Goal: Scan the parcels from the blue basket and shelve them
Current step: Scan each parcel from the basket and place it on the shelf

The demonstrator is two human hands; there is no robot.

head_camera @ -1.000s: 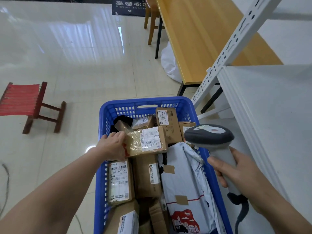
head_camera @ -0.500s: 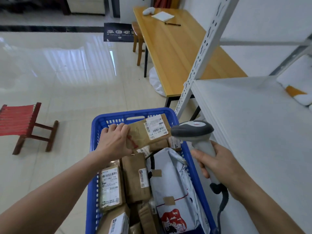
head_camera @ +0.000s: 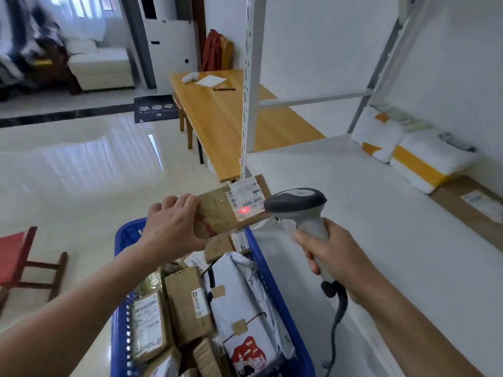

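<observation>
Left hand [head_camera: 174, 227] grips a flat cardboard parcel [head_camera: 217, 216] by its near end, fingers curled over the top edge and thumb underneath, holding it up above the far end of the blue basket [head_camera: 126, 235]. On the parcel's end farthest from that hand sits a white shipping label [head_camera: 246, 197], where a red scan dot [head_camera: 244, 210] glows among the barcodes. Right hand [head_camera: 334, 257] is wrapped around the handle of a grey barcode scanner [head_camera: 296, 208], whose head nearly meets the labelled end; its coiled cable [head_camera: 337, 322] hangs below the wrist. Beneath both hands the basket holds more boxes and a grey poly mailer [head_camera: 245, 308]. Beyond the right hand a white shelf [head_camera: 381, 240] carries white-and-yellow parcels [head_camera: 424, 159] and a flat carton [head_camera: 468, 202].
</observation>
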